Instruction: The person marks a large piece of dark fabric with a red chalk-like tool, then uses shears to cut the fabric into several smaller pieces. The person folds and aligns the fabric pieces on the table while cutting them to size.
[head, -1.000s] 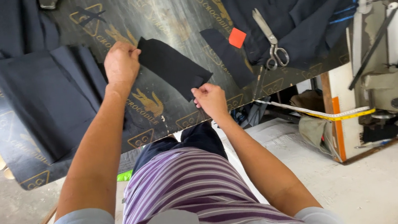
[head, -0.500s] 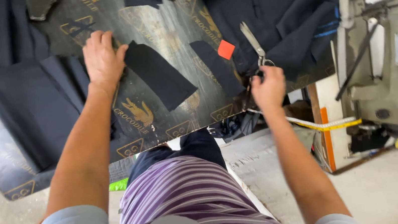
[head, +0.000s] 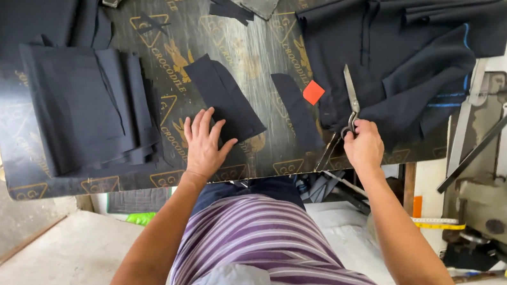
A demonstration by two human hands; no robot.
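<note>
Both hands are down on the table [head: 39, 181] in the head view. My left hand [head: 204, 145] lies flat, fingers spread wide, pressing the near edge of a small dark cloth piece [head: 224, 98] at the middle of the table, arm reaching straight forward. My right hand [head: 363, 145] is curled around the handles of the scissors [head: 350, 101], blades pointing away over the dark cloth heap [head: 397, 54]; they look nearly closed. An orange tag [head: 313, 92] lies just left of the blades.

scissors [head: 349, 106] handles hidden under right hand [head: 363, 145]
</note>
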